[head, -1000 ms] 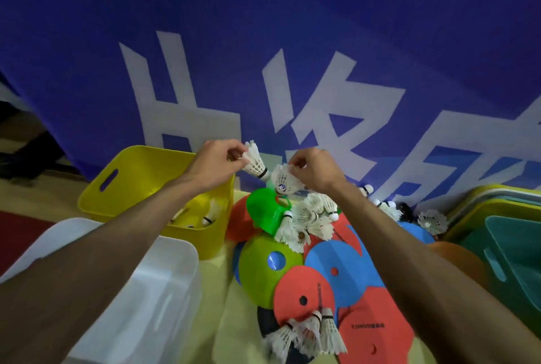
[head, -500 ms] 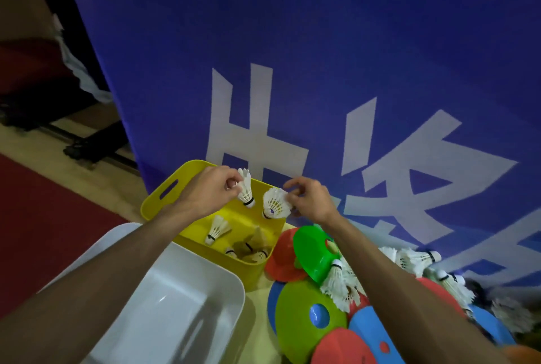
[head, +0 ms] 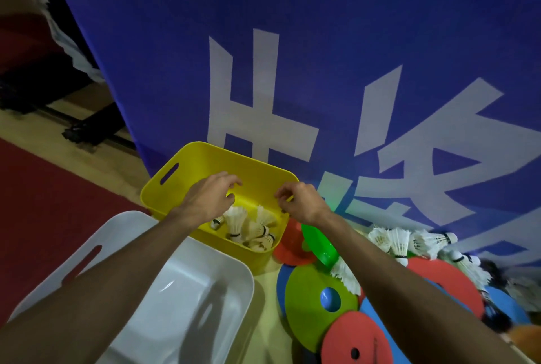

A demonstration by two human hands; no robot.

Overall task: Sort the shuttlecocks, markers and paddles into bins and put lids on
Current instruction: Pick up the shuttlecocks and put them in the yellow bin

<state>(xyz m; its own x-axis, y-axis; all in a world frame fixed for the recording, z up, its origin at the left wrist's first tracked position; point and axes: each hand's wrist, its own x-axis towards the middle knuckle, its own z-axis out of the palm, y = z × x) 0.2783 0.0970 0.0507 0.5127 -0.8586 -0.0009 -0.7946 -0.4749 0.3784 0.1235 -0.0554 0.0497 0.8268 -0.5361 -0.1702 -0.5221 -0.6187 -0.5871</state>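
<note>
On my feed, L to R: a white bin (head: pixel 181 290) sits nearest the camera at lower L, w/ the L forearm crossing over its corner. Just behind it a yellow bin (head: pixel 234 164) stands against the blue banner (head: pixel 322 42), w/ several white shuttlecocks (head: pixel 237 220) heaped on its floor. Both hands hover above that bin's opening. I see the L hand (head: pixel 209 200) palm-down, fingers loosely curled and slightly spread, gripping nothing. The R hand (head: pixel 301 202) hangs over the bin's R edge, fingers likewise slack and bent, thumb and forefinger near each other w/ nothing btwn them. R of the bin, on the floor: a red marker disc (head: pixel 289 249) just beside the bin's wall, a green cone marker (head: pixel 319 243) tipped over on it, then a lime disc (head: pixel 310 305) overlapped by more red and blue discs. Farther R, loose shuttlecocks (head: pixel 395 240) lie at the banner's foot.
</note>
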